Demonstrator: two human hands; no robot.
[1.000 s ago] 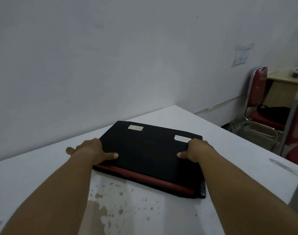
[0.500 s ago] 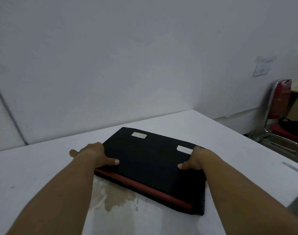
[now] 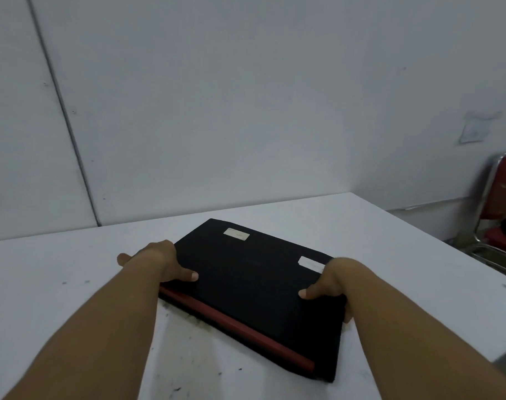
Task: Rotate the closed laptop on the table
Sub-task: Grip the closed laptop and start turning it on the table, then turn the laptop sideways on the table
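A closed black laptop [image 3: 254, 287] with a red strip along its near edge and two pale stickers on the lid lies skewed on the white table [image 3: 390, 249]. My left hand [image 3: 156, 261] grips its left edge, thumb on the lid. My right hand [image 3: 332, 281] grips the right edge, thumb on the lid and fingers wrapped under the side. The near right corner of the laptop points toward me.
A grey wall stands just behind the table's far edge. A red chair with a chrome frame [image 3: 502, 203] stands to the right past the table's edge. A paper note [image 3: 476, 128] hangs on the wall. The table's near surface has worn, stained patches [image 3: 188, 356].
Both hands have kept their grip while the laptop has turned a little, its near right corner swinging closer to me. My view has swung left, so the chair sits nearer the right border.
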